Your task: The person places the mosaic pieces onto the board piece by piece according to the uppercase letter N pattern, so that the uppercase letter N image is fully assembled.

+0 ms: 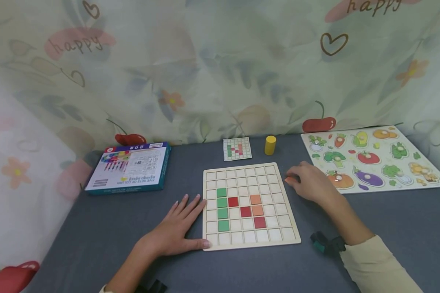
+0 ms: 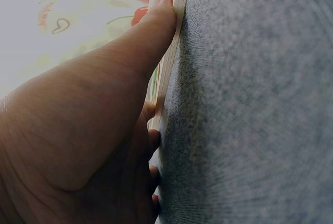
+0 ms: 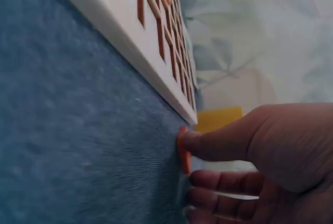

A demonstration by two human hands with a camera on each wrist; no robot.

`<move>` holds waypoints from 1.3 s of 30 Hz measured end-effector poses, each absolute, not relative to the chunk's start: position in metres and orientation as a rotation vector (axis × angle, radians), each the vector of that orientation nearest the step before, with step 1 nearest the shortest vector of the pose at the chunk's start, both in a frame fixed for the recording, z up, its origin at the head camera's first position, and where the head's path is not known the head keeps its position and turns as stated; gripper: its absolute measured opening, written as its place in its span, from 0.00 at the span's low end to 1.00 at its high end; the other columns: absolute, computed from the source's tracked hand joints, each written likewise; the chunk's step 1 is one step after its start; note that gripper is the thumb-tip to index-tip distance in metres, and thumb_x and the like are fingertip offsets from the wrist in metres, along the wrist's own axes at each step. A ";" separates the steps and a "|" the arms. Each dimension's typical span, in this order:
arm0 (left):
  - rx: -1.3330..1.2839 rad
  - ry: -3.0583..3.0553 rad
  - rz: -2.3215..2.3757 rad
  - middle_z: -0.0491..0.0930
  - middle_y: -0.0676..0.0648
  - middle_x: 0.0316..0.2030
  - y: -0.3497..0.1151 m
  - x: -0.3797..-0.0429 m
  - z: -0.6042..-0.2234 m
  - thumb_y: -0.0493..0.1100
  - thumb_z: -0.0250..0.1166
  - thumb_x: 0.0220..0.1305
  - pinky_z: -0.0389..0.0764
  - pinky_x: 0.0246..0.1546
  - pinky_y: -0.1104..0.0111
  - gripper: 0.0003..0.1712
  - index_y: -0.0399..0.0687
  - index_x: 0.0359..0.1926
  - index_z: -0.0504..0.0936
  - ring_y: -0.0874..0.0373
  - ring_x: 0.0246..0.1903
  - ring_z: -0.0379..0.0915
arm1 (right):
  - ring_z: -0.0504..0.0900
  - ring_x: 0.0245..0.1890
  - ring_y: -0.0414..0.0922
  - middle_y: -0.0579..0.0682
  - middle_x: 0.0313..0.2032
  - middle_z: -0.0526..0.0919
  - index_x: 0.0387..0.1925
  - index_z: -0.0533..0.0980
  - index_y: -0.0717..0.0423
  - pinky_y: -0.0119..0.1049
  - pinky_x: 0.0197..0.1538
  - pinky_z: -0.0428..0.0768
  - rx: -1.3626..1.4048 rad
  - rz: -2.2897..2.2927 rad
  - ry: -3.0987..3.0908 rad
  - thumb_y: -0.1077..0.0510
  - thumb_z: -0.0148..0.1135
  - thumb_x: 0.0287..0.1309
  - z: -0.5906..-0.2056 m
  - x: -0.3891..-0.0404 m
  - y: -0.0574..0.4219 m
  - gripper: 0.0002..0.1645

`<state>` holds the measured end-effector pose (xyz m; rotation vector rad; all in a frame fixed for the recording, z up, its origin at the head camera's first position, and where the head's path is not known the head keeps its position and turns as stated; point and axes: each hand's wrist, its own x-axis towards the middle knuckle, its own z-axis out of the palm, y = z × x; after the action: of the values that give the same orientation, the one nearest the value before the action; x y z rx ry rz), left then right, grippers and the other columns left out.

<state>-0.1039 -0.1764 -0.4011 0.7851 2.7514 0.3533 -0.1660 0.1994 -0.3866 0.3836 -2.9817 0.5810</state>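
Observation:
My left hand lies spread at the left side of a square wooden grid board. Its fingertips and thumb touch the rim, and in the left wrist view the thumb rests along the edge. Green tiles, red tiles and orange tiles sit in the board's cells. Just right of the board, my right hand pinches a small orange tile close to the tabletop. The thumb is on the tile's upper end, with a fingertip at its lower end.
Behind the board stand a small grid pattern card and a yellow cylinder. A flat box lies at the back left. At right is a vegetable picture board, partly under the right hand's side. A patterned curtain closes the back.

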 end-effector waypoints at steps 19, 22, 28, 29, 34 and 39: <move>0.781 2.752 0.349 0.40 0.54 0.69 -0.177 -0.104 -0.402 0.79 0.49 0.45 0.38 0.61 0.50 0.56 0.64 0.70 0.41 0.50 0.67 0.28 | 0.70 0.24 0.44 0.47 0.22 0.74 0.26 0.76 0.55 0.37 0.27 0.68 0.300 0.880 -3.103 0.60 0.65 0.49 -0.382 -0.173 0.216 0.05; 0.795 2.757 0.360 0.41 0.53 0.69 -0.177 -0.103 -0.403 0.79 0.50 0.45 0.39 0.61 0.49 0.56 0.63 0.70 0.41 0.49 0.67 0.29 | 0.71 0.26 0.45 0.46 0.24 0.76 0.27 0.77 0.55 0.38 0.29 0.70 0.329 0.905 -3.069 0.63 0.64 0.49 -0.379 -0.173 0.215 0.02; 0.783 2.756 0.363 0.40 0.54 0.69 -0.177 -0.103 -0.402 0.79 0.50 0.45 0.38 0.61 0.50 0.56 0.64 0.70 0.41 0.50 0.67 0.28 | 0.72 0.28 0.46 0.47 0.25 0.77 0.29 0.78 0.55 0.40 0.33 0.70 0.322 0.966 -3.012 0.63 0.63 0.51 -0.369 -0.169 0.209 0.02; 0.779 2.752 0.362 0.40 0.55 0.69 -0.177 -0.103 -0.402 0.79 0.49 0.45 0.38 0.61 0.50 0.56 0.65 0.70 0.41 0.51 0.67 0.28 | 0.72 0.28 0.46 0.47 0.26 0.77 0.29 0.79 0.55 0.40 0.33 0.70 0.323 0.981 -3.004 0.63 0.63 0.51 -0.368 -0.169 0.208 0.02; 0.770 2.746 0.344 0.39 0.56 0.69 -0.177 -0.104 -0.403 0.80 0.48 0.44 0.37 0.62 0.51 0.56 0.65 0.70 0.40 0.52 0.67 0.27 | 0.73 0.26 0.44 0.46 0.25 0.78 0.30 0.79 0.55 0.38 0.31 0.71 0.374 1.035 -2.974 0.64 0.63 0.51 -0.369 -0.170 0.199 0.03; 0.778 2.752 0.338 0.40 0.55 0.69 -0.177 -0.104 -0.403 0.80 0.49 0.45 0.37 0.62 0.51 0.56 0.64 0.70 0.41 0.51 0.67 0.28 | 0.73 0.27 0.44 0.45 0.27 0.78 0.30 0.79 0.53 0.37 0.31 0.72 0.406 1.054 -2.979 0.64 0.62 0.51 -0.368 -0.173 0.190 0.04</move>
<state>-0.1039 -0.1768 -0.4025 0.7783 2.7517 0.3382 -0.1733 0.1903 -0.3681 0.4061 -2.9785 1.0538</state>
